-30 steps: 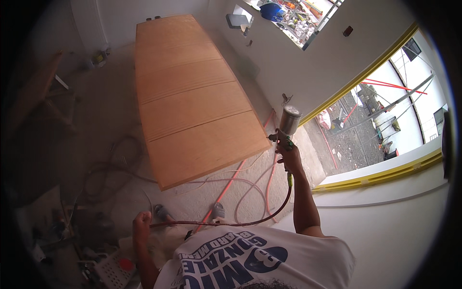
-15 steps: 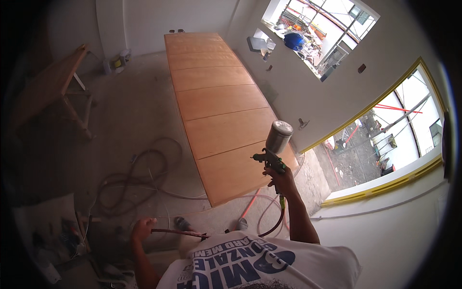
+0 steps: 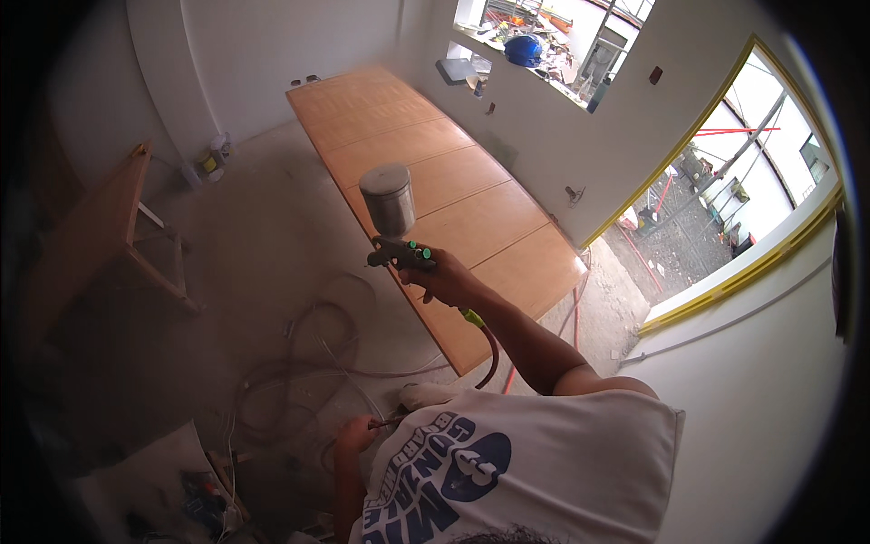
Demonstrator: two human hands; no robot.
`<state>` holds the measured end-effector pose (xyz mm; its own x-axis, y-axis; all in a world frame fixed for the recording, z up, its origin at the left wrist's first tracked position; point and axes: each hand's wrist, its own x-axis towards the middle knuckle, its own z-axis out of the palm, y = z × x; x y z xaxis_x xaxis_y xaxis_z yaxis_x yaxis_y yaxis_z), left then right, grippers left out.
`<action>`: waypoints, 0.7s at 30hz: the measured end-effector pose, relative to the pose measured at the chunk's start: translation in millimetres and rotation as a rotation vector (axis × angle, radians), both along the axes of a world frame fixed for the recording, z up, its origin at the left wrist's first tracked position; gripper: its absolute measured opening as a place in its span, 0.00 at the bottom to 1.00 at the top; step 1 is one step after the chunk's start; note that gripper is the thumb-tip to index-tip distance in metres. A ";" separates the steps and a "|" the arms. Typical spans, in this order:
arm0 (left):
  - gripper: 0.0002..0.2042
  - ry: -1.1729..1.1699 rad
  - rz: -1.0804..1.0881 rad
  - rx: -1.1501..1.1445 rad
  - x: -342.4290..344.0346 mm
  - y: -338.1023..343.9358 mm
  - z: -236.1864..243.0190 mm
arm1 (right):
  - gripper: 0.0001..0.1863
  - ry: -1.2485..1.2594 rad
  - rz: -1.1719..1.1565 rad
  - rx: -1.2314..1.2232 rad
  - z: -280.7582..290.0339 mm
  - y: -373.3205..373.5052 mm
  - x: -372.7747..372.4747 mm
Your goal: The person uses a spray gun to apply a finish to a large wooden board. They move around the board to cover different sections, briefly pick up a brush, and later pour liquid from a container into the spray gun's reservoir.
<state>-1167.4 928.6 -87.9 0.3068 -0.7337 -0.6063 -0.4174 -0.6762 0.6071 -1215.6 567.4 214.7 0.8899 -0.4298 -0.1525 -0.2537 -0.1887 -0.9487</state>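
My right hand (image 3: 441, 276) is closed round the grip of a spray gun (image 3: 399, 253) with a metal cup (image 3: 388, 198) on top. The gun is over the left edge of a long wood-toned door panel (image 3: 494, 240), whose face is crossed by thin grooves. From the gun's grip a dark air hose (image 3: 493, 355) with a yellow-green fitting runs down behind my shirt. Low beside my body, my left hand (image 3: 358, 433) is closed on a stretch of that hose. Its fingers are partly hidden.
Coiled hoses and cords (image 3: 299, 358) lie on the floor left of the panel. Another wooden panel (image 3: 100, 245) leans on a stand at far left. Containers (image 3: 212, 161) sit by the back wall. On the right is a yellow-framed doorway (image 3: 689, 315), with a window opening beyond.
The spray gun has swung left in the view, from the panel's near right corner to its left edge. My left hand has come in closer to my body. My view has turned.
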 end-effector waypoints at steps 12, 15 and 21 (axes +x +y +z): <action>0.17 0.020 0.468 0.292 45.5 126.1 -134.6 | 0.17 0.044 0.091 0.019 -32.9 39.4 200.3; 0.20 -0.003 0.581 0.215 60.9 169.4 -198.5 | 0.17 0.055 0.106 0.048 -42.5 38.5 276.0; 0.20 0.041 0.753 0.328 139.5 185.7 -204.6 | 0.18 0.050 0.156 0.127 -51.1 40.2 443.6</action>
